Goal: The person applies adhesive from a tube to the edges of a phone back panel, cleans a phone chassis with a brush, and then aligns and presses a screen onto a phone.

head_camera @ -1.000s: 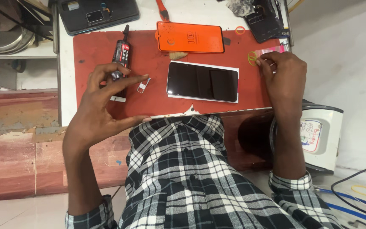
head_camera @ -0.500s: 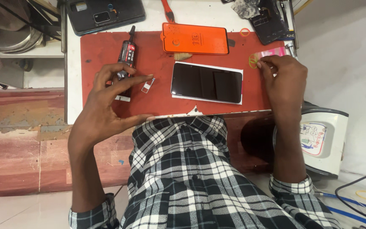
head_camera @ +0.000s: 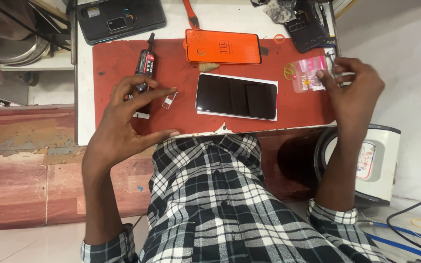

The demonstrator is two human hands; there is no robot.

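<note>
Fingers (head_camera: 148,92) of left hand (head_camera: 123,122) spread beside SIM tray (head_camera: 169,101); right hand (head_camera: 354,87) pinches tweezers (head_camera: 331,61).

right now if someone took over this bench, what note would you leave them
Left hand: open, fingers spread on the red mat, fingertips beside the small SIM tray and the black glue tube.
Right hand: pinching a small metal piece at the mat's right edge, over the pink packet.
Phone: face up, mid-mat, on a white sheet.
Orange screen protector: lying above the phone, not on it.
</note>
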